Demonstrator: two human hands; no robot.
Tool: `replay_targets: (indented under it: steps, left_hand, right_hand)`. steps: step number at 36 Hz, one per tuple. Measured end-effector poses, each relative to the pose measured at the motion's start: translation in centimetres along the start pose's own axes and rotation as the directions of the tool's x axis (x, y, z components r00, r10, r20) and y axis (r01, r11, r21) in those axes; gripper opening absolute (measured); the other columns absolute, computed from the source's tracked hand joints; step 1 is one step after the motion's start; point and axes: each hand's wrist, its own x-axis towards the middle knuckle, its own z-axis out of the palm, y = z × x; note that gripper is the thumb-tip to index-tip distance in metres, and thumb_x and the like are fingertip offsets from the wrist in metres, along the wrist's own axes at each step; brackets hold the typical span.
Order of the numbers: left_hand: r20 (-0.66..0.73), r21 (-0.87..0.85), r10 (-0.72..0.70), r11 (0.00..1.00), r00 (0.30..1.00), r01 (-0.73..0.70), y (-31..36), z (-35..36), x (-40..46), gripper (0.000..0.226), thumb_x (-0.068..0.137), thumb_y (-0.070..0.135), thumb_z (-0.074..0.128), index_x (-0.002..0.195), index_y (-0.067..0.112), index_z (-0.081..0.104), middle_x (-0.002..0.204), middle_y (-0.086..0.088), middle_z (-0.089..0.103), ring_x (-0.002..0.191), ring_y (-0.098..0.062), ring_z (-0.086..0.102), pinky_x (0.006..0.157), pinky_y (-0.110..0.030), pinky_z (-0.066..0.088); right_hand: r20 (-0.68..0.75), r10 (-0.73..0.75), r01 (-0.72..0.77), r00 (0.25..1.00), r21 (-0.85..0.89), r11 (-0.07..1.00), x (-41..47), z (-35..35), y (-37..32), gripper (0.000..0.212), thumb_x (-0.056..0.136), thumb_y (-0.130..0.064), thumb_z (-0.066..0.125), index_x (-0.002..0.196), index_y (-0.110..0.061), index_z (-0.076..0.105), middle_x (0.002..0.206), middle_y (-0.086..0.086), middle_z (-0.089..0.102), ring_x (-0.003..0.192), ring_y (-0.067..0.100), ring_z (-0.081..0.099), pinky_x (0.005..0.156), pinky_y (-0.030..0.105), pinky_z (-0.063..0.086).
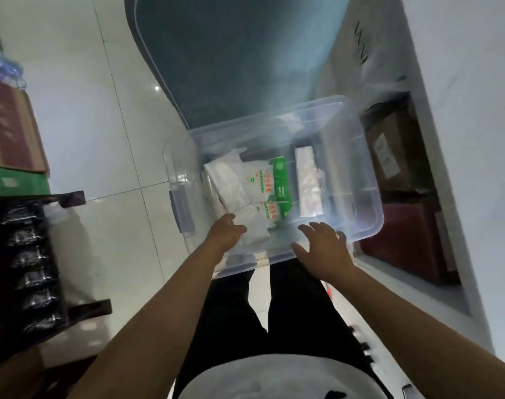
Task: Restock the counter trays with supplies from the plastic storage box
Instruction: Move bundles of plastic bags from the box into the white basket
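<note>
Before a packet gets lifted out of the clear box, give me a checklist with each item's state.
1. Storage box open, lid off: ok.
2. Packets visible inside, including green-and-white packets: ok.
3. Left hand inside the box on a white packet: ok.
4. Left hand's grip closed on it: cannot tell, fingers hidden.
5. Right hand free, fingers spread at the near rim: ok.
6. Counter trays in view: not ok.
</note>
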Motion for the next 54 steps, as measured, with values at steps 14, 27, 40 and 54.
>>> replay_targets:
  steps: [14, 27, 40, 54]
  left_hand:
    - [-0.153, -0.304, -0.206, 0.94, 0.967, 0.152, 0.2, 3.5, 9.9, 0.071, 0.089, 0.018, 0.064, 0.152, 0.019, 0.032, 0.155, -0.008, 0.037, 0.133, -0.03, 0.044, 0.098, -0.031, 0.039]
    - [-0.239, -0.595, -0.334, 0.793, 0.912, 0.135, -0.1, 6.5, 11.9, 0.064, 0.084, 0.013, 0.066, 0.141, 0.025, 0.04, 0.101, 0.009, 0.052, 0.09, -0.016, 0.052, 0.085, -0.034, 0.036]
    - [-0.175, -0.668, -0.337, 0.731, 0.925, 0.14, 0.5, 6.0, 12.2, 0.074, 0.085, 0.02, 0.07, 0.146, 0.036, 0.032, 0.138, 0.003, 0.047, 0.121, -0.024, 0.047, 0.1, -0.044, 0.039]
    - [-0.045, -0.505, -0.083, 0.862, 0.996, 0.049, 4.4, 8.9, 11.2, 0.059, 0.086, 0.016, 0.061, 0.141, 0.027, 0.043, 0.104, 0.019, 0.055, 0.083, 0.003, 0.052, 0.058, -0.013, 0.041]
  right_hand:
    - [0.15, 0.104, -0.122, 0.983, 0.117, 0.986, 14.4, 2.8, 3.3, 0.078, 0.086, -0.05, 0.062, 0.151, -0.024, 0.028, 0.153, 0.009, 0.038, 0.138, 0.033, 0.037, 0.108, 0.05, 0.032]
    - [0.108, 0.558, -0.507, 0.823, 0.584, 0.634, 25.1, 5.5, 4.5, 0.106, 0.084, -0.026, 0.071, 0.156, -0.023, -0.007, 0.165, 0.011, 0.012, 0.145, 0.042, 0.025, 0.115, 0.056, 0.029]
    - [0.13, 0.656, -0.493, 0.744, 0.769, 0.407, 25.5, 4.3, 2.1, 0.053, 0.082, -0.019, 0.07, 0.134, -0.024, 0.057, 0.131, 0.004, 0.06, 0.114, 0.026, 0.054, 0.097, 0.037, 0.045]
    - [-0.275, 0.514, -0.261, 0.812, 0.617, 0.743, 17.4, -0.5, 3.6, 0.019, 0.085, -0.023, 0.069, 0.098, -0.011, 0.075, 0.103, 0.008, 0.076, 0.09, 0.025, 0.072, 0.081, 0.041, 0.059]
